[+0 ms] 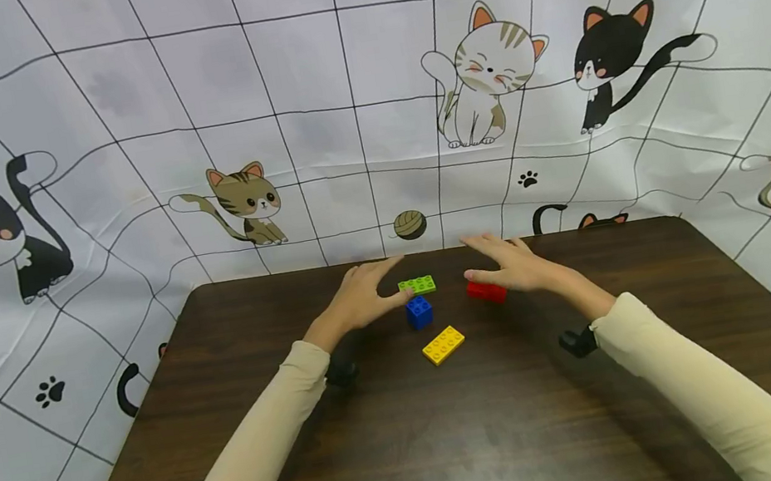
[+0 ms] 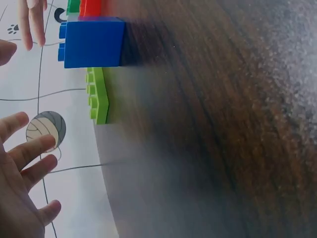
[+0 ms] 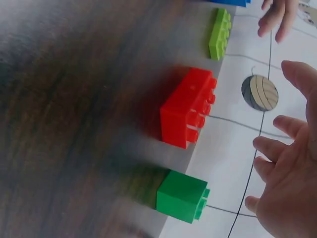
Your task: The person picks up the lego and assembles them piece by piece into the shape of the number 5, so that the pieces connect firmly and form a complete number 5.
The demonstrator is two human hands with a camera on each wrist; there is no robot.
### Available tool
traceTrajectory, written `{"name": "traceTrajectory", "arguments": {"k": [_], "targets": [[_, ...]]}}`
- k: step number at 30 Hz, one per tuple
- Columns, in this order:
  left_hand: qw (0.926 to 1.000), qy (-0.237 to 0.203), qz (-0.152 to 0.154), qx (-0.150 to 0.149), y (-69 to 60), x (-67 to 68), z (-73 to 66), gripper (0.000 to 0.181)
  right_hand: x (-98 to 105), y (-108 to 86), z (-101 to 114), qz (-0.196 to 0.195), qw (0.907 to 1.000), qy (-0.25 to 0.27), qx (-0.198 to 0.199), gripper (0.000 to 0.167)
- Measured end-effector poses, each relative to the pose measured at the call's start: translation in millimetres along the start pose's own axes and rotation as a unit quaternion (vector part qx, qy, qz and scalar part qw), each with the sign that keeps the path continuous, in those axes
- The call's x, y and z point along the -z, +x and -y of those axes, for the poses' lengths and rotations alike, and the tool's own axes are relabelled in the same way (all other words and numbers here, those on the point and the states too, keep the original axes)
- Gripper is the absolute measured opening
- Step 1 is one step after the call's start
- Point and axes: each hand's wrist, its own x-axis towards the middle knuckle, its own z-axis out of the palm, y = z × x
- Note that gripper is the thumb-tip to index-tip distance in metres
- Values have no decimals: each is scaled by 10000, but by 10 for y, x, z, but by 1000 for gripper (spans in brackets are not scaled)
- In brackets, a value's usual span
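Observation:
My left hand (image 1: 362, 296) hovers with spread fingers just left of a flat lime green toy brick (image 1: 419, 286) and a blue brick (image 1: 420, 315). Opposite it, my right hand (image 1: 517, 268) is held above a red brick (image 1: 488, 292), its fingers spread too. Neither hand holds anything. A flat yellow brick (image 1: 443, 345) lies nearer to me, in front of the blue one. The right wrist view also reveals a dark green brick (image 3: 181, 196) beside the red one; in the head view the right hand hides it.
All the bricks stand on a dark brown wooden table (image 1: 419, 454). Behind it hangs a white sheet (image 1: 311, 59) with a grid and cartoon cats. A black wrist device (image 1: 578, 342) shows under the right sleeve, another (image 1: 342, 373) by the left.

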Motion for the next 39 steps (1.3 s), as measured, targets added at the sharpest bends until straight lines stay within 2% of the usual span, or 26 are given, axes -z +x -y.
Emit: {"name": "traceTrajectory", "arguments": {"k": [8,18,32,39], "targets": [[9997,-216,-129,-50,-37,-33,-55,75,-136,-111,118,-95,9981,394,470,72],[9987,-509,-99,-10,-73,-117,-149,65,-325,-247,280,60,9928,919,767,72],[9975,-703,121,-28,-124,-218,-179,51,-538,-281,326,311,9859,758,1456,58],[9973,-688,244,0,-123,-240,-176,49,-605,-248,292,398,9861,589,1501,54]]}}
